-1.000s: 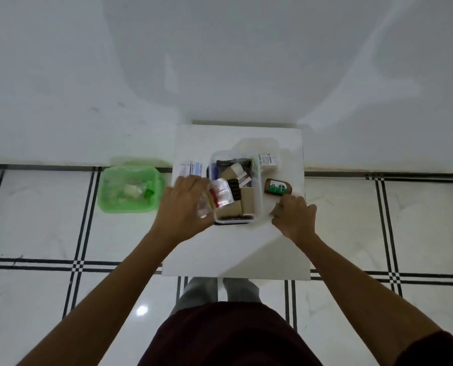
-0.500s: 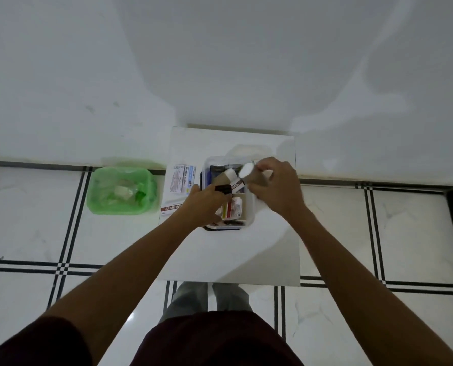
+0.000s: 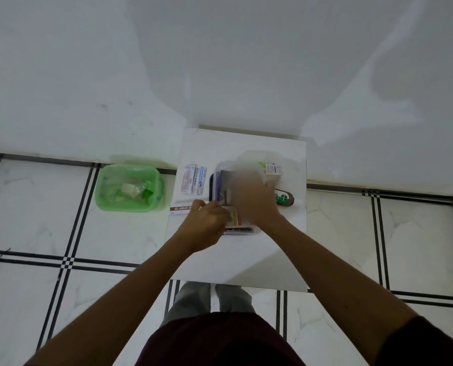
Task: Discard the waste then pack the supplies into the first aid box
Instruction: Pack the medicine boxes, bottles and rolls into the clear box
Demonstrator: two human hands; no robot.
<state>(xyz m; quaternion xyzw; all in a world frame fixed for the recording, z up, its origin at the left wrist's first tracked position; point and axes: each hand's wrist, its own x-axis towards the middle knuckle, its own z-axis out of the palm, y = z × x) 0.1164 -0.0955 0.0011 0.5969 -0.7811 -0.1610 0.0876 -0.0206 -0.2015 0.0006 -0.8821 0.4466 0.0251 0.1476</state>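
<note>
Hands [image 3: 230,212] over clear rectangular plastic box [image 3: 218,175]

First aid box [image 3: 218,172] at centre of the table [image 3: 236,262]. Left of the box: bandage boxes [image 3: 191,178]; before these, an ointment carton [image 3: 179,208] at the table's left edge. Right of the box: a bottle [image 3: 284,197], lying; behind it, a small carton [image 3: 272,169]. Left of the table, on the floor: the waste bin [image 3: 129,188]. Both hands over the box.
</note>
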